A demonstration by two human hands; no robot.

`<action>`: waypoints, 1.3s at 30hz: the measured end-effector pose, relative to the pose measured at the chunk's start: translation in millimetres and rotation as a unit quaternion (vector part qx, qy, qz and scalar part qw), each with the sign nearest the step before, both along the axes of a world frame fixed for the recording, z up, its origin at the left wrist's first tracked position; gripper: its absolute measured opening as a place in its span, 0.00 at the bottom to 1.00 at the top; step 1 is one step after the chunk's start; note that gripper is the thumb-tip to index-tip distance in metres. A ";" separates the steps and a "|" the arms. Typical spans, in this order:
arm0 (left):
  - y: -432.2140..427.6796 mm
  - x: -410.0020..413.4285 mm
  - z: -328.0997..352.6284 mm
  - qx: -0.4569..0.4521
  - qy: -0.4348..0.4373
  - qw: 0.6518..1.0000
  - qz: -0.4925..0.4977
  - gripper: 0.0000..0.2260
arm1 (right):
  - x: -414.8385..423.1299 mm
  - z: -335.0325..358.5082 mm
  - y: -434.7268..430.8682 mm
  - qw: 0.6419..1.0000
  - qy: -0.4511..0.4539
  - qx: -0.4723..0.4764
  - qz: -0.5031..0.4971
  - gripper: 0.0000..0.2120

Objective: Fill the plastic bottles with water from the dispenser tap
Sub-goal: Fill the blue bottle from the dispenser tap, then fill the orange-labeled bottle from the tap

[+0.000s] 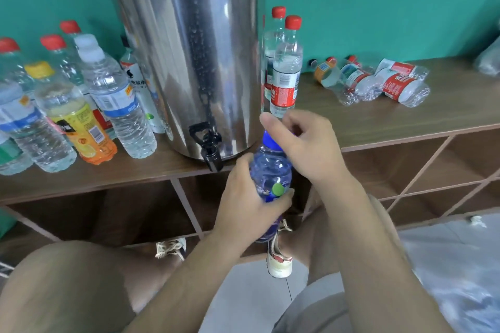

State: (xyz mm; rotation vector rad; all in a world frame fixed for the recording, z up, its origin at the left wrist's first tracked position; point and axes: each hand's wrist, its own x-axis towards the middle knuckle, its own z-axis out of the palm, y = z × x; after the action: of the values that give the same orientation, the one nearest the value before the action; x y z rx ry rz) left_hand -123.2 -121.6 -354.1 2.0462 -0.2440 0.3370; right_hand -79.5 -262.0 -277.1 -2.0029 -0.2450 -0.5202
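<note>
A blue-tinted plastic bottle (270, 170) with a blue cap (270, 140) is held upright just right of the black tap (208, 143) of a tall steel dispenser (186, 48). My left hand (249, 203) grips the bottle's body from the left. My right hand (303, 143) comes from above with its fingers curled round the cap. The bottle's lower part is hidden behind my left hand. It hangs in front of the shelf edge, below the tap's height.
Several capped bottles holding water (119, 105) stand left of the dispenser on the wooden shelf (378, 121). Two red-capped bottles (286, 62) stand right of it. Several crushed, lying bottles (378, 81) are farther right. Open cubbies sit below; my knees and shoes are beneath.
</note>
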 end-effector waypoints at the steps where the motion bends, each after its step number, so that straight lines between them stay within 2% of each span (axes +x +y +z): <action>1: -6.1 5.6 10.4 -0.002 -0.017 1.000 -0.006 0.33 | 0.0 3.2 -10.9 0.993 -0.027 0.105 0.042 0.27; 3: -18.2 21.2 33.1 -0.003 -0.053 0.999 -0.014 0.35 | 1.8 4.5 -34.2 0.972 -0.073 0.215 0.068 0.18; 5: -30.0 40.7 52.1 -0.007 -0.073 0.997 -0.016 0.36 | 7.1 -1.9 -50.8 0.968 -0.089 0.227 0.055 0.08; 6: -36.5 50.9 59.8 -0.010 -0.078 0.997 -0.015 0.36 | 10.5 -6.6 -56.6 0.972 -0.084 0.215 0.046 0.06; 9: -55.9 80.9 74.6 -0.019 -0.065 0.998 -0.015 0.38 | 21.1 -19.9 -66.6 0.988 -0.067 0.140 0.019 0.18; 13: -70.3 112.2 76.1 -0.042 -0.029 0.999 -0.009 0.38 | 35.1 -41.0 -72.1 0.995 -0.022 0.080 0.051 0.30; 18: -77.8 130.8 71.7 -0.044 -0.041 0.998 0.013 0.37 | 56.2 -55.6 -53.4 0.999 0.032 -0.011 -0.042 0.37; 22: -84.0 130.0 63.4 0.080 -0.049 0.993 0.072 0.42 | 67.3 -57.9 -45.3 0.996 0.035 -0.007 -0.081 0.32; 26: -81.7 113.0 45.2 0.189 -0.158 0.962 0.117 0.39 | 73.9 -59.3 -48.0 0.995 0.042 0.022 -0.087 0.28; 32: -76.7 109.4 19.9 0.259 -0.265 0.928 0.030 0.26 | 78.1 -55.4 -67.6 0.995 0.025 0.016 -0.096 0.24; 34: -86.6 113.0 14.4 0.251 -0.240 0.937 -0.032 0.24 | 78.9 -52.9 -82.7 0.989 0.019 0.032 -0.141 0.22; 36: -105.5 121.0 10.7 0.218 -0.164 0.959 -0.081 0.23 | 82.7 -52.2 -100.1 0.981 0.023 0.055 -0.185 0.21; 39: -143.7 143.3 6.8 0.155 -0.063 0.982 -0.089 0.25 | 96.9 -52.8 -126.7 0.973 0.070 0.054 -0.211 0.24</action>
State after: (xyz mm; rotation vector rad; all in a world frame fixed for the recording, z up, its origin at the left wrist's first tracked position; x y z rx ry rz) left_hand 20.1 -265.2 -347.2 2.2904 -0.5849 0.3340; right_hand 17.4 -388.7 -329.9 -1.9778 0.2988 -0.6382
